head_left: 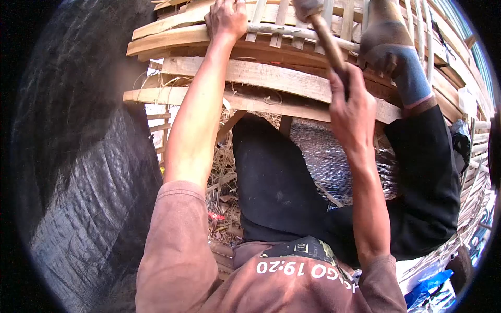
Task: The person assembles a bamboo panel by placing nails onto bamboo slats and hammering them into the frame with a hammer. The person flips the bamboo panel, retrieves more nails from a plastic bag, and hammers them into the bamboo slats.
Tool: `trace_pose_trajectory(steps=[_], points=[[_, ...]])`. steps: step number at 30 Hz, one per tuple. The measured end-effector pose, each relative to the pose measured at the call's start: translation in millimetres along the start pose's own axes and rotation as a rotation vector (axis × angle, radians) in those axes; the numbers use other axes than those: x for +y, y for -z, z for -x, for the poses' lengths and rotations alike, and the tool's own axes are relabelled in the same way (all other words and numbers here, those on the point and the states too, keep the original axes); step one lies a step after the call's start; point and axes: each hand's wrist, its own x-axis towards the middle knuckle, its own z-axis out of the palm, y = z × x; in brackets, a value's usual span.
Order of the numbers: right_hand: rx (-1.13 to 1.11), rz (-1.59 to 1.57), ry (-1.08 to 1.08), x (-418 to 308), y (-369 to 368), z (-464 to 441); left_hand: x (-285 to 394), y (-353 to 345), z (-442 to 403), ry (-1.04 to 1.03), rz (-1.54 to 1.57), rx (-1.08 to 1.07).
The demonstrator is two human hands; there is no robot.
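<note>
Shirt (pixel 282 292) is brown, white-lettered; trousers (pixel 276 182) black; sock (pixel 411 70) blue.

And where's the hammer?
In the head view, the hammer is at the top, right of the middle, held in the right hand, with its blurry head in front of the wooden slats.

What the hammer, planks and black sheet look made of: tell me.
Hammer: handle brownish and smooth-looking, likely wood; head greyish, perhaps metal, too blurred to be sure. Planks: bare, pale wood, unpainted, showing grain. Black sheet: probably plastic, from its shiny, creased surface.
</note>
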Motion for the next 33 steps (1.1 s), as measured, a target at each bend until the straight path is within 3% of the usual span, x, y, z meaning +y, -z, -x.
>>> trace_pose_trajectory(steps=[2,4,7,10,14,16,18,20,23,25,30,33], points=[[0.067,-0.159,0.005,-14.1,10.5,7.9,1.3,2.3,0.6,-0.013,0.024,0.017],[0.198,-0.22,0.17,-8.0,0.8,9.7,0.6,4.3,0.3,-0.004,-0.023,-0.027],[0.01,0.132,0.114,19.8,-22.5,6.7,-20.1,-11.9,-6.3,0.013,-0.047,-0.056],[-0.087,0.013,-0.048,-3.6,0.7,0.5,-28.8,-18.8,-6.8,-0.001,-0.053,-0.061],[0.091,-0.17,0.074,-24.3,18.7,6.5,-26.6,-15.5,-3.5,-0.044,-0.01,0.002],[0.127,-0.146,0.135,2.3,-6.2,9.0,-10.2,-6.6,1.0,-0.005,-0.012,0.004],[-0.044,0.115,0.084,23.4,-20.6,9.0,-9.1,-7.2,2.0,0.013,0.011,-0.038],[-0.077,0.006,0.028,8.3,-7.5,10.3,-12.5,-9.2,0.9,0.014,0.036,-0.044],[-0.071,-0.135,-0.087,0.9,5.5,34.3,-10.7,-7.3,5.7,-0.072,0.138,0.089],[-0.092,-0.165,-0.165,-2.9,20.7,60.5,-12.6,-3.8,8.5,-0.338,0.259,0.191],[-0.21,-0.223,-0.404,1.8,50.8,150.6,27.7,38.4,48.2,-0.529,0.065,-0.268],[-0.265,-0.247,-0.459,-1.0,57.6,196.5,45.6,46.8,61.6,-0.469,-0.08,-0.247]])
